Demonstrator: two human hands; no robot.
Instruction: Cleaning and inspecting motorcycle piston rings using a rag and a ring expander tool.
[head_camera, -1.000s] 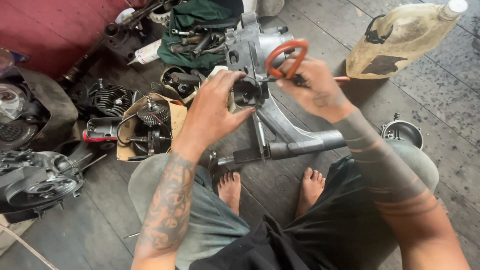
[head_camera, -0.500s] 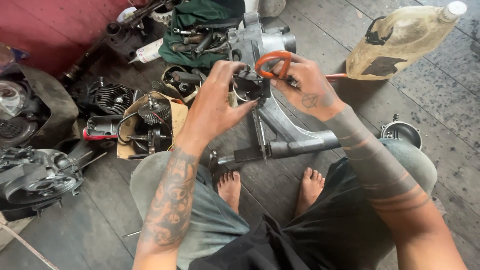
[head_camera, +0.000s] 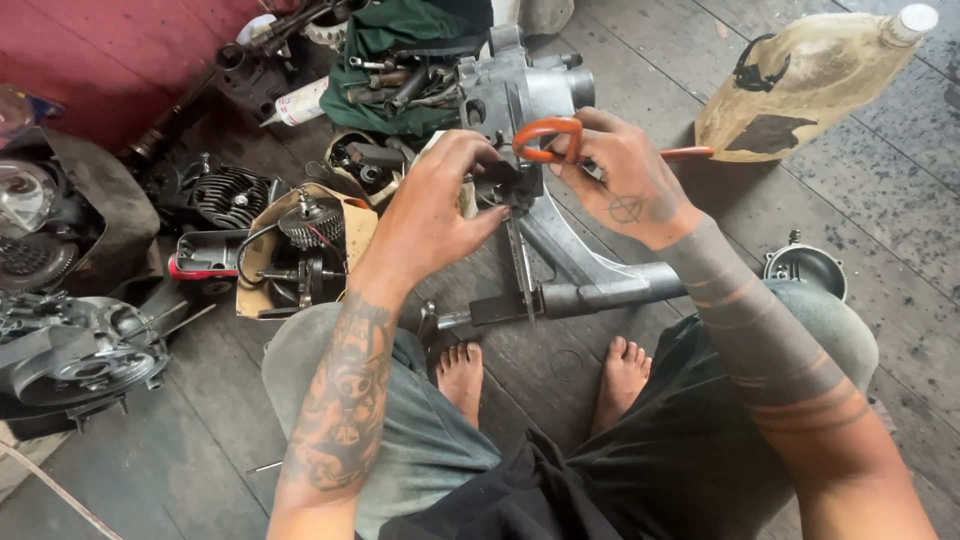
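Fingers of the left hand (head_camera: 435, 215) pinch a small dark part (head_camera: 497, 178) right against the grey engine casing (head_camera: 520, 100), thumb and fingertips closed on it. Over on the other side, the right hand (head_camera: 625, 185) is clenched around orange-handled pliers (head_camera: 550, 140), one handle looping above the knuckles, the other poking out towards the right. Both hands meet at the same spot on the casing, which stands on the dark plank floor (head_camera: 900, 260) just ahead of the person's bare feet (head_camera: 465, 375), its long silver arm (head_camera: 590, 275) running back towards the right knee. Left of the hands, a toothed gear (head_camera: 310, 222) sits on a cardboard scrap. A grimy plastic jug (head_camera: 810, 85) lies upper right, well apart. A green cloth (head_camera: 385, 35) with tools lies just behind the casing.
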